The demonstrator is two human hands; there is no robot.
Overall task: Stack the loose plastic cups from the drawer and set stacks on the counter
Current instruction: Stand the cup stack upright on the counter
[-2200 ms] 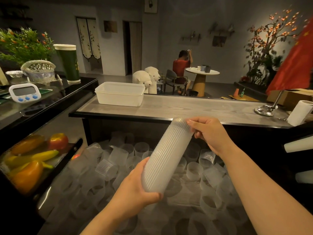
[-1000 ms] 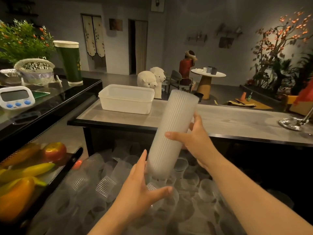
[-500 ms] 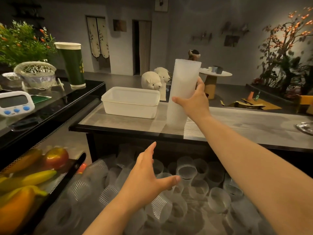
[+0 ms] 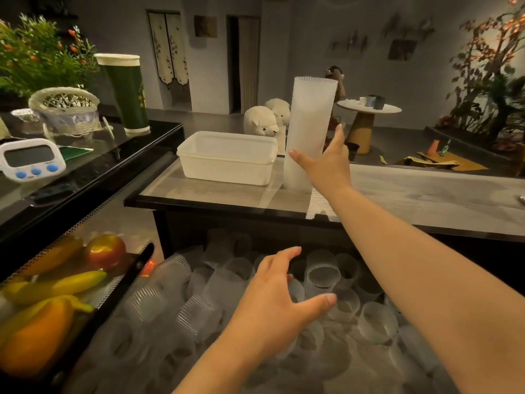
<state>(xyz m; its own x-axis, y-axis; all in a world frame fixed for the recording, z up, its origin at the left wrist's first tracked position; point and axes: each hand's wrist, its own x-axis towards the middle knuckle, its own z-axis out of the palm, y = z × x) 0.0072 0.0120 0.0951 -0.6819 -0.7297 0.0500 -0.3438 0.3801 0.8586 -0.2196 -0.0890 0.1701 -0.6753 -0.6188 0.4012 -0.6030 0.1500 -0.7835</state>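
Observation:
A tall stack of ribbed translucent plastic cups [image 4: 309, 115] stands upright on the grey counter [image 4: 412, 191], just right of a white tub. My right hand [image 4: 326, 166] is at the stack's lower half; the thumb lies across its front and the straight fingers run up its right side. Below the counter, the open drawer holds several loose clear cups [image 4: 324, 275], some upright and some on their sides. My left hand [image 4: 272, 302] hovers over them with fingers spread and holds nothing.
A white plastic tub [image 4: 227, 157] sits on the counter, left of the stack. On the black shelf at left are a timer [image 4: 28, 159], a basket [image 4: 65, 109] and a tall green cup [image 4: 125, 92]. A fruit tray [image 4: 56, 282] borders the drawer's left side.
Both hands lifted the cup stack from over the drawer. My right hand stood it on the counter and its grip has loosened. My left hand let go and dropped toward the loose cups.

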